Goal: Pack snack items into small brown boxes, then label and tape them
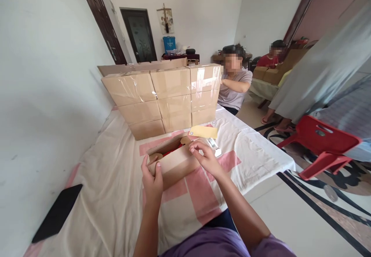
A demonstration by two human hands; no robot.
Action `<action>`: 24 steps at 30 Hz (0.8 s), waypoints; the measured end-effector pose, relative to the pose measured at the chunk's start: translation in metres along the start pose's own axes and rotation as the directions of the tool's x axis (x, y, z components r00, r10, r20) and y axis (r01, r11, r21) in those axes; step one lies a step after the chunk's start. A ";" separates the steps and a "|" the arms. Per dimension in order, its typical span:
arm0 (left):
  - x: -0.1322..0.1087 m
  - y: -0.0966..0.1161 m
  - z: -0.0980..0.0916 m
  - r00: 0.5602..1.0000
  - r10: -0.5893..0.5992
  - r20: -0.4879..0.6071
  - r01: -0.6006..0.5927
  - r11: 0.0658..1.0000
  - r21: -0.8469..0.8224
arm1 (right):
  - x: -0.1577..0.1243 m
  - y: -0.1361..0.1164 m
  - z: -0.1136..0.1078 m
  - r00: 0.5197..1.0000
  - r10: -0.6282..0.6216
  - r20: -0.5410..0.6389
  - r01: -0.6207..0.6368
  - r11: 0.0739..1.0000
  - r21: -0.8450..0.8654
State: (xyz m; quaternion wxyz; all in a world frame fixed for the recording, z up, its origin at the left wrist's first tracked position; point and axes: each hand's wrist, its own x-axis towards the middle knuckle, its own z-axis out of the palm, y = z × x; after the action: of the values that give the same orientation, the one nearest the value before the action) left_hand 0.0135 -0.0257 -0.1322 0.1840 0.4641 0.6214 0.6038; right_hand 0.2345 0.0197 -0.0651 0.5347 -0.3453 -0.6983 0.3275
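An open cardboard box (176, 168) rests on the cloth-covered table, with something red (174, 150) partly visible inside it. My left hand (152, 177) grips the box's left end, thumb on the near wall and fingers on the end. At the right end, my right hand (204, 156) is at the rim with its fingers bent together; what they pinch is too small to make out. A yellow envelope-like sheet (204, 131) lies just behind the box. Beside my right hand is a small white item (214, 147), partly hidden.
Stacked, taped cardboard boxes (174, 83) stand at the table's back. A black flat object (58, 212) lies at the left. A person (236, 83) sits behind the table's right side. A red plastic chair (321, 141) stands on the floor at right, near another person's legs.
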 end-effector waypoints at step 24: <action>0.030 0.043 -0.015 0.883 0.199 0.424 -0.431 0.702 0.568 | -0.004 0.034 0.013 0.992 0.048 -0.113 -0.079 0.954 -0.290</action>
State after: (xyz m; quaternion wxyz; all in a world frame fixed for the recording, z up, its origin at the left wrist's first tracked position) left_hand 0.0025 -0.0175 -0.0795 0.0062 0.6936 0.6605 0.2874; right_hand 0.2275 0.0343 -0.0981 0.5028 -0.4598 -0.6986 0.2186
